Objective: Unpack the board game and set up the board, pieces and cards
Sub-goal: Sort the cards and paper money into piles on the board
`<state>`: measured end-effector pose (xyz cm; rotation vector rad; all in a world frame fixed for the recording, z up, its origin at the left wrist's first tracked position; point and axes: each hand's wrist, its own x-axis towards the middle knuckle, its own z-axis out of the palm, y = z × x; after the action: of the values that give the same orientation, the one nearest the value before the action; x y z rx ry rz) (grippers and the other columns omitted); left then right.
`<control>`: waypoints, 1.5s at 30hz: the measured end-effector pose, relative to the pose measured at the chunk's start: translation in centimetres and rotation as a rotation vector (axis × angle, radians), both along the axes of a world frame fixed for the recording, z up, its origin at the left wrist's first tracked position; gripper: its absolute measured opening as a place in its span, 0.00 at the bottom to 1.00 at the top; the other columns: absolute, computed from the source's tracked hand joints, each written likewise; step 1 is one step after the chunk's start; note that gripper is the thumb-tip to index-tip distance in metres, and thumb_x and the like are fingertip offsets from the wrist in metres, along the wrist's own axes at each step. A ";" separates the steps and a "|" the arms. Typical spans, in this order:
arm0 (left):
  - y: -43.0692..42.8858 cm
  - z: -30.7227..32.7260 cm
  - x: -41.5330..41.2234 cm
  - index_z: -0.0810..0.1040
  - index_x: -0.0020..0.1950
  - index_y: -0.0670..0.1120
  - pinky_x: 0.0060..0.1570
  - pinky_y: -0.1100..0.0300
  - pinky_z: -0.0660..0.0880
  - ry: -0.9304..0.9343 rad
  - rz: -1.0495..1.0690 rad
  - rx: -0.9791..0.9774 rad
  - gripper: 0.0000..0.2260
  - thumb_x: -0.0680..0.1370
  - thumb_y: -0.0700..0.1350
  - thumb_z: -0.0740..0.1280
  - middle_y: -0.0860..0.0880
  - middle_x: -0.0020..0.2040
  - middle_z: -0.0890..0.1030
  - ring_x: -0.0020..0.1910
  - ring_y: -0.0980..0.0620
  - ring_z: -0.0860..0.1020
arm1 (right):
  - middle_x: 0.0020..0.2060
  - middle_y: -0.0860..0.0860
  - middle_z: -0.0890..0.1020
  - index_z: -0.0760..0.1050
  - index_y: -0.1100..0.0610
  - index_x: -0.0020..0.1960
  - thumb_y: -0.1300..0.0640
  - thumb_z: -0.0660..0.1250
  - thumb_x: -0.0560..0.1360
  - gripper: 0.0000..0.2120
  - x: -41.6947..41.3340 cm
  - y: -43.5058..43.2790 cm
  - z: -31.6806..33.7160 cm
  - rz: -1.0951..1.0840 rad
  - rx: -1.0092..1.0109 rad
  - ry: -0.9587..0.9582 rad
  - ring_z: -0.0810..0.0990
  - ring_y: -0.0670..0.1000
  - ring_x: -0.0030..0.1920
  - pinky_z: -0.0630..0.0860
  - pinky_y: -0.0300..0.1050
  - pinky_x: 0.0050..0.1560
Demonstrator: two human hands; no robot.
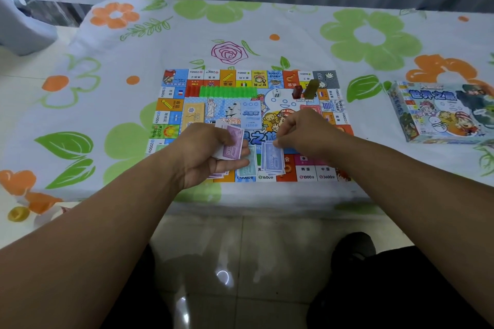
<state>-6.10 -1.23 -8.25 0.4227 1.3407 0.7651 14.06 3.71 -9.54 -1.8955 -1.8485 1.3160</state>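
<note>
Head view: my left hand (205, 153) grips a wad of purple notes (232, 145) over the board (307, 172). My right hand (302, 128) pinches the far end of the blue notes (273, 161), which lie lengthwise towards me, just right of the purple notes.

The light over my table (294, 35) is dim and flat, with a cool grey-blue cast that washes the colours out. Soft, faint shadows lie on the board (283, 104) under my left hand (205, 152) and right hand (304, 131). Small bright glare spots shine on the glossy floor (267, 248) below. The wide lens bows the table's far edge and swells my forearms (80, 262) at the lower corners. Fine print is soft, and the box (441, 112) near the right edge looks smeared.
</note>
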 end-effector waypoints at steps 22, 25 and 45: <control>-1.0 -0.3 -5.7 0.78 0.58 0.33 0.37 0.55 0.82 0.165 0.283 0.069 0.09 0.79 0.30 0.65 0.36 0.53 0.84 0.46 0.43 0.86 | 0.31 0.52 0.81 0.81 0.66 0.49 0.61 0.73 0.76 0.08 -7.4 -0.5 0.3 0.044 -0.043 0.255 0.75 0.46 0.26 0.70 0.41 0.26; -1.3 -0.2 -6.3 0.76 0.62 0.33 0.37 0.55 0.82 0.136 0.285 0.069 0.13 0.77 0.29 0.67 0.37 0.50 0.84 0.43 0.44 0.86 | 0.29 0.51 0.80 0.81 0.65 0.49 0.60 0.74 0.76 0.08 -8.1 -0.6 -0.2 0.090 -0.049 0.187 0.75 0.45 0.25 0.70 0.41 0.27; -1.9 0.6 -5.3 0.80 0.61 0.39 0.40 0.53 0.83 0.028 0.076 0.096 0.16 0.75 0.27 0.67 0.41 0.53 0.86 0.48 0.43 0.86 | 0.38 0.54 0.82 0.79 0.63 0.52 0.55 0.72 0.77 0.11 -9.7 -0.8 1.0 0.117 0.005 0.356 0.76 0.46 0.27 0.69 0.40 0.24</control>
<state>-11.42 -3.10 -7.65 0.4621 1.3562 0.8917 4.41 2.89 -8.57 -1.4503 -1.7940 1.5631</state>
